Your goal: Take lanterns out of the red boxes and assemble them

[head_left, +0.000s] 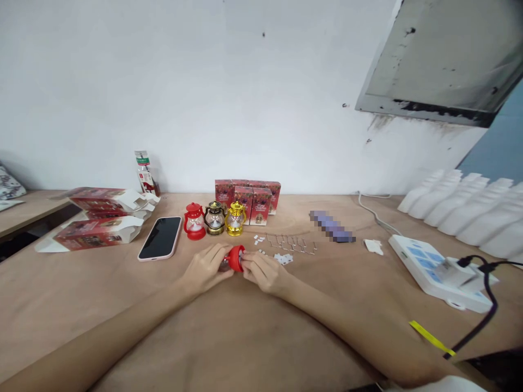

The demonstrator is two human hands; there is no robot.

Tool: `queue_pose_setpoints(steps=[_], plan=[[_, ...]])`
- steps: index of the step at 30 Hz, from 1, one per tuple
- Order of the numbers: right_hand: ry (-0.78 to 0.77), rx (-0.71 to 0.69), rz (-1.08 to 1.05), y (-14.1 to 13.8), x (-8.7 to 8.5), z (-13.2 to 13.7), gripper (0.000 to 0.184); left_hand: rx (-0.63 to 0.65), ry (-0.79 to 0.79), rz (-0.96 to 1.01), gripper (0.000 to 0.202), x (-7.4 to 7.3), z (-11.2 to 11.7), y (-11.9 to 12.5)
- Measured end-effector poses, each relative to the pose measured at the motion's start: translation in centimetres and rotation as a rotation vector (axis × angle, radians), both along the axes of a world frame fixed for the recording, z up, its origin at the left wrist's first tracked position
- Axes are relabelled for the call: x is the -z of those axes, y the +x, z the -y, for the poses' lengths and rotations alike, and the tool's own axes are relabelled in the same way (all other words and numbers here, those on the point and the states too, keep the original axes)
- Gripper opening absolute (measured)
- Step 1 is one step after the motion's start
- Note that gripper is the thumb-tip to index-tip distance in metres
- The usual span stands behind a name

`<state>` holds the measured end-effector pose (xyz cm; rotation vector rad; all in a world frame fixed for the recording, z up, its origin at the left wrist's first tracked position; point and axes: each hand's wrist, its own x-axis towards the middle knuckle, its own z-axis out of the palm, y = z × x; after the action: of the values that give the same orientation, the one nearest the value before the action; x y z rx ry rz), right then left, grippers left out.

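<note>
A small red lantern (236,258) lies tipped on its side between my hands, its base turned to the right. My left hand (207,268) is closed around its clear body. The fingertips of my right hand (263,270) are closed at the base's underside; whether they also pinch a small part is hidden. Just beyond stand three upright lanterns: a red lantern (195,221), a black and bronze lantern (214,219) and a gold lantern (236,219). Right of them lie thin bent wire pieces (292,243) and small white pieces (283,258).
Several red printed boxes (260,207) stand behind the lanterns. Opened cartons (98,233) and a phone (160,238) lie left. A bottle (146,174) stands by the wall. At right are a blurred purple item (332,226), a power strip (425,261) with cables and white bottles (469,201).
</note>
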<state>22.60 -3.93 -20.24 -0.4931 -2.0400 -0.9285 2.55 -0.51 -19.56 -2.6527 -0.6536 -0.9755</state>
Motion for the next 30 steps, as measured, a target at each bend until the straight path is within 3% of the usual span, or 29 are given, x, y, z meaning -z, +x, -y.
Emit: queue_pose_setpoints(steps=[7, 13, 16, 20, 24, 27, 30], plan=[[-0.006, 0.031, -0.030, 0.2, -0.8, -0.2, 0.015, -0.071, 0.137, 0.016, 0.031, 0.2, -0.5, -0.1], [-0.115, 0.012, -0.117, 2.6, -1.6, -0.6, 0.013, -0.121, 0.068, 0.093, 0.028, -0.2, -0.5, 0.2], [-0.210, 0.174, -0.035, 5.5, -2.0, -0.6, 0.014, -0.147, 0.052, 0.134, 0.031, -0.6, -0.4, 0.3], [-0.464, 0.347, 0.278, 9.2, -2.6, 0.0, 0.016, -0.142, 0.056, 0.129, 0.030, -1.0, -0.3, 0.3], [-0.566, 0.464, 0.400, 10.3, -3.8, 0.6, 0.008, -0.117, 0.046, 0.133, 0.031, -1.0, -0.3, 0.4], [-0.573, 0.426, 0.320, 9.2, -5.1, 0.3, 0.011, -0.089, 0.063, 0.144, 0.031, -0.9, -0.4, 0.5], [-0.508, 0.224, 0.079, 6.4, -5.5, -0.3, 0.016, -0.040, 0.070, 0.168, 0.029, -0.9, -0.4, 0.5]])
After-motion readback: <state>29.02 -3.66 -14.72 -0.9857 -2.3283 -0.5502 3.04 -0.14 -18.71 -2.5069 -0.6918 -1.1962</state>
